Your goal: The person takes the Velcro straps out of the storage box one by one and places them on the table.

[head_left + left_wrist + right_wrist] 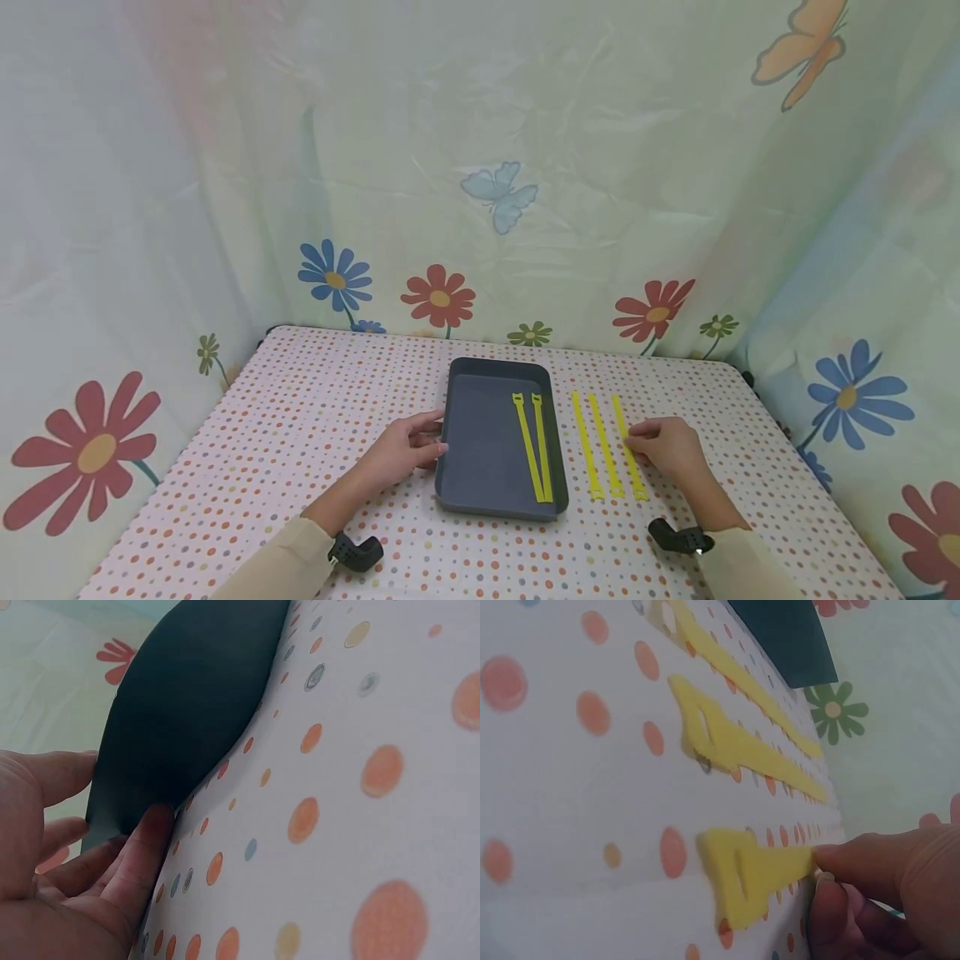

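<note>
A dark grey rectangular tray (487, 433) lies on the table, with two yellow cable straps (542, 450) inside along its right side. My left hand (408, 450) rests against the tray's left wall; in the left wrist view its fingertips touch the dark outer side. Right of the tray, three more yellow straps lie side by side, slotted heads toward me. My right hand (667, 446) pinches the rightmost strap (780, 866) partway along its length between thumb and finger. The middle strap (761, 757) and the left one (742, 682) lie untouched beside it.
The table (330, 400) wears a white cover with coloured dots. A curtain (570, 183) printed with flowers and butterflies hangs behind it and along both sides. Black wrist devices (356, 552) sit on both forearms.
</note>
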Demonstrator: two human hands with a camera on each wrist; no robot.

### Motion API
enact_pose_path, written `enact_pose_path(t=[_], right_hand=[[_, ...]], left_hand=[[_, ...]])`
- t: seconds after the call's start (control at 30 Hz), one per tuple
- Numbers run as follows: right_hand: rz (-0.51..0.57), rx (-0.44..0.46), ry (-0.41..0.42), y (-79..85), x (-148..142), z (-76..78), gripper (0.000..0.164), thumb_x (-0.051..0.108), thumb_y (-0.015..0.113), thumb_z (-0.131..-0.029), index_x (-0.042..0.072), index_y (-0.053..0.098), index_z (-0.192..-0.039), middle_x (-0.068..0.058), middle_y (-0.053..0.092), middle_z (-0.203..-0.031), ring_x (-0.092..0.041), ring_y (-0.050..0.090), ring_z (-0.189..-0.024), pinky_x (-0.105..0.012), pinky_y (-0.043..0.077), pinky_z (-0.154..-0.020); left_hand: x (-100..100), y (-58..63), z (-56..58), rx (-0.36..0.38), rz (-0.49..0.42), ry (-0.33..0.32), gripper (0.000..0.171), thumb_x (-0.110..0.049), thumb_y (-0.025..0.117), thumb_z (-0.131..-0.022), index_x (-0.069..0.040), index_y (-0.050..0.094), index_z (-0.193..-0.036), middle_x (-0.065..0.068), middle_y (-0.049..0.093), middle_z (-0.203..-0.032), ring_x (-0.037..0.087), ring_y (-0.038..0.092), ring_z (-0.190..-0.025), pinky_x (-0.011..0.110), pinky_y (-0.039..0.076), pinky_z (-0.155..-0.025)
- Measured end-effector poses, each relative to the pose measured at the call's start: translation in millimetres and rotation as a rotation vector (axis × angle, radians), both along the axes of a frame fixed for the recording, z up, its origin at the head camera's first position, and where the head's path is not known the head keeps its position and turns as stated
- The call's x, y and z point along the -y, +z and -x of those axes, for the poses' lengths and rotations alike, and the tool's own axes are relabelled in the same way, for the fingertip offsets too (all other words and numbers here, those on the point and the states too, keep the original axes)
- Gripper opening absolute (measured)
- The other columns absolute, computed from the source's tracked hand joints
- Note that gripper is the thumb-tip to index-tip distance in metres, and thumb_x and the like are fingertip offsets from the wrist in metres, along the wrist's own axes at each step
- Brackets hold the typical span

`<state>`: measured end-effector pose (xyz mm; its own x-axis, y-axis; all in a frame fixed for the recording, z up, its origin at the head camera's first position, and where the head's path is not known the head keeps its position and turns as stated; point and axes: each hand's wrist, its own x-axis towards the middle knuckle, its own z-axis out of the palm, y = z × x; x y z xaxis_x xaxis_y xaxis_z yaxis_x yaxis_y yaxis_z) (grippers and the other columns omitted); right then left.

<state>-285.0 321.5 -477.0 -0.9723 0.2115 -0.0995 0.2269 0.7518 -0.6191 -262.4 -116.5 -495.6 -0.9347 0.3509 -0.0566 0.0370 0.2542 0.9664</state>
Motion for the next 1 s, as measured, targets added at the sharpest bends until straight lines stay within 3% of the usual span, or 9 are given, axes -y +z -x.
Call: enact_pose_path(t=[0.43, 0.7, 1.0], right_hand=[[-0.014, -0.094, -0.023, 21.4, 13.6, -2.3, 0.031, 0.021, 0.071, -0.097, -0.004, 0.071, -0.116, -0.018, 0.072, -0.095, -0.020, 0.065, -0.071, -0.029, 0.051, -0.059], [0.079, -0.191, 0.108, 29.5, 39.0, 8.0, 0.033, 0.025, 0.072, -0.097, 0.002, 0.072, -0.122, -0.018, 0.075, -0.109, -0.023, 0.074, -0.084, -0.031, 0.062, -0.071], [0.190, -0.214, 0.217, 34.2, 69.8, 18.4, 0.031, 0.024, 0.076, -0.095, 0.003, 0.074, -0.117, -0.014, 0.078, -0.105, -0.019, 0.074, -0.082, -0.042, 0.064, -0.078]], left_hand=[[-0.3, 1.6, 1.8, -0.012, 0.014, -0.006, 0.065, -0.022, 0.072, -0.097, -0.011, 0.045, -0.155, 0.019, 0.057, -0.145, 0.022, 0.068, -0.116, 0.031, 0.062, -0.085], [0.7, 1.8, 1.1, -0.025, 0.018, -0.002, 0.065, -0.024, 0.072, -0.097, -0.011, 0.045, -0.155, 0.019, 0.057, -0.146, 0.023, 0.067, -0.117, 0.031, 0.062, -0.086], [1.2, -2.0, 0.5, -0.023, 0.006, -0.008, 0.066, -0.022, 0.072, -0.097, -0.008, 0.044, -0.155, 0.020, 0.057, -0.146, 0.023, 0.068, -0.116, 0.031, 0.062, -0.085]])
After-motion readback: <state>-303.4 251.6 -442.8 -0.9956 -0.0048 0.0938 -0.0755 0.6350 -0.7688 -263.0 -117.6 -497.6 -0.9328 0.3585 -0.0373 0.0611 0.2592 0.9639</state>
